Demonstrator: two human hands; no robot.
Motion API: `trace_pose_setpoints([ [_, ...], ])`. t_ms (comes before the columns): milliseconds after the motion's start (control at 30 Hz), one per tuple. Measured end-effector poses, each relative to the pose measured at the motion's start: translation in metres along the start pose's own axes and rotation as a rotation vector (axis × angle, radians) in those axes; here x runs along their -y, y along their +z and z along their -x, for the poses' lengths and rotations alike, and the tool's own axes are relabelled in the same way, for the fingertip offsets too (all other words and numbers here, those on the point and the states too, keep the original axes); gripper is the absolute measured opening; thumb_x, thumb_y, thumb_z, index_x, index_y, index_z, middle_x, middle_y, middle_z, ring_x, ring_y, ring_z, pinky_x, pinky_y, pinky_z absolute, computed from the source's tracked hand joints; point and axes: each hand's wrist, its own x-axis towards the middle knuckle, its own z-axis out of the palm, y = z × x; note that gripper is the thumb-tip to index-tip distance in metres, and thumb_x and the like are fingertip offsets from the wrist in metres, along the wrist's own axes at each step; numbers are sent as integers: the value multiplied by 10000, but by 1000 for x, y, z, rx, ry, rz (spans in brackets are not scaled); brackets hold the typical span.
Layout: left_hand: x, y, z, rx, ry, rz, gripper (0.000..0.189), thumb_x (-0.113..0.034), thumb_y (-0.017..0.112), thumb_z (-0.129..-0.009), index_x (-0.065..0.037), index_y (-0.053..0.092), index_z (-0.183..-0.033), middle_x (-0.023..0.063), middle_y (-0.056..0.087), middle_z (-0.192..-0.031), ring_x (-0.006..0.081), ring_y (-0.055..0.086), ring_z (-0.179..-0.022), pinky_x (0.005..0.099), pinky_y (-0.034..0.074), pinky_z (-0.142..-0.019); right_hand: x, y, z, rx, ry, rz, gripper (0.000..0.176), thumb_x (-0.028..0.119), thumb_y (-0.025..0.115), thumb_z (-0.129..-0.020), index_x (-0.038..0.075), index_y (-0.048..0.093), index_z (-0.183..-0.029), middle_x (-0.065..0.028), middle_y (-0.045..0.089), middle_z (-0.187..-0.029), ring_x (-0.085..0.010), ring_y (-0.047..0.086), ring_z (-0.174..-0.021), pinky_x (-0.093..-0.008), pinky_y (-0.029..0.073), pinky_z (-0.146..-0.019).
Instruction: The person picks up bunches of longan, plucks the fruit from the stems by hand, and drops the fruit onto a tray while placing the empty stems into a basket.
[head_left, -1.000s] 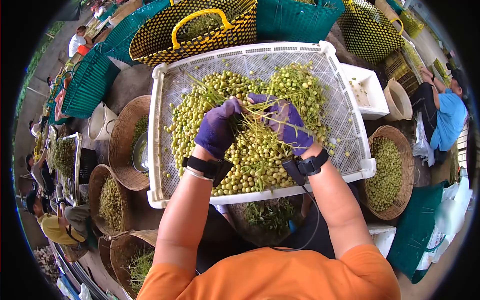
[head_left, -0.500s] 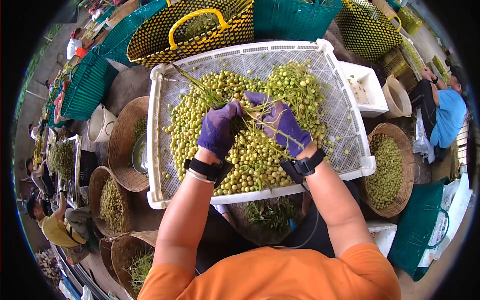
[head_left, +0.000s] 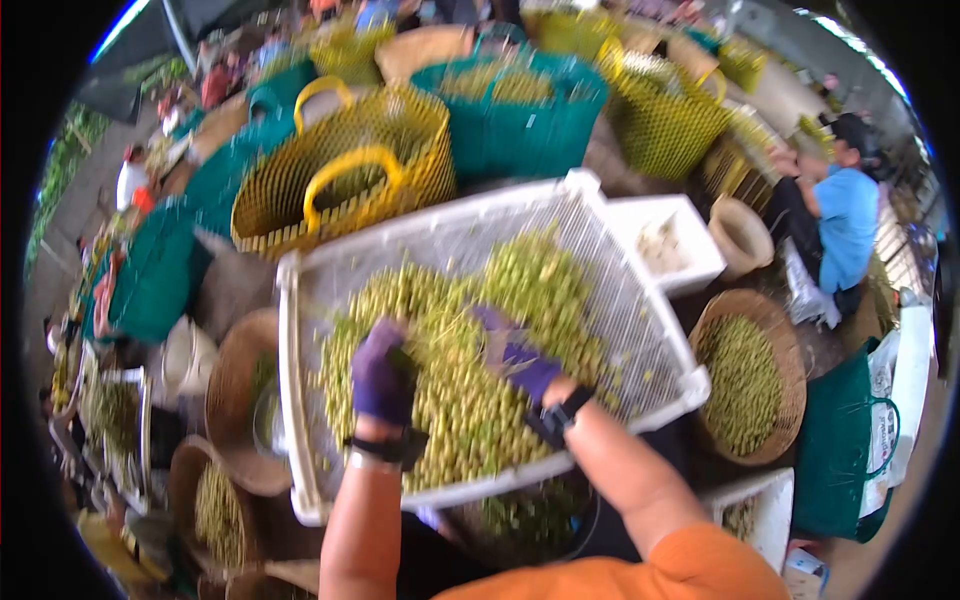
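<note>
Small round yellow-green fruits [head_left: 470, 420] lie heaped in a white mesh tray [head_left: 640, 290], and a greener pile with stems [head_left: 540, 285] sits toward its far side. Over the left part of the heap is my left hand [head_left: 383, 372] in a purple glove, its fingers curled inward; what it grips is hidden and blurred. My right hand [head_left: 520, 360], also gloved, reaches in from the right with its fingers toward the left hand, smeared by motion. Thin pale stems [head_left: 450, 330] show faintly between the two hands.
Wicker baskets of fruit stand at the right [head_left: 745, 385] and left [head_left: 218, 515]. A white box [head_left: 665, 245] adjoins the tray's right edge. Beyond the tray are a yellow-black woven basket [head_left: 340, 200] and a teal basket [head_left: 520, 125]. A person in blue [head_left: 845, 225] sits at the right.
The view has tilted up and shifted, so the tray appears lower and rotated. My hands are slightly farther apart, and the long branching stems between them are no longer clearly visible.
</note>
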Motion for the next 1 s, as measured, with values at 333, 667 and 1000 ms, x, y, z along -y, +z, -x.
trace_pose_setpoints([
  [333, -32, -24, -7, -177, -57, 428, 259, -368, 496, -941, -136, 559, -844, 38, 611, -752, 187, 589, -626, 303, 507, -593, -7, 69, 40, 400, 115, -112, 254, 113, 589, -742, 0, 622, -967, -126, 583, -625, -194, 539, -530, -347, 421, -501],
  [667, -46, -48, -14, 155, -145, 1236, 304, -356, 540, -938, -158, 446, -726, -65, 388, -618, 82, 383, -593, 224, 349, -552, 47, -1, 21, 211, 139, -582, 478, -73, 433, -826, 32, 511, -1287, -96, 654, -918, -126, 628, -752, -210, 504, -702],
  [1000, -90, -45, 22, 90, 11, -513, 244, -215, 522, -905, -6, 646, -886, 4, 526, -627, 103, 539, -562, 239, 417, -545, 39, -63, 35, 170, 90, 307, 407, 55, 578, -748, 91, 576, -1153, -156, 607, -1003, -359, 589, -911, -445, 487, -775],
])
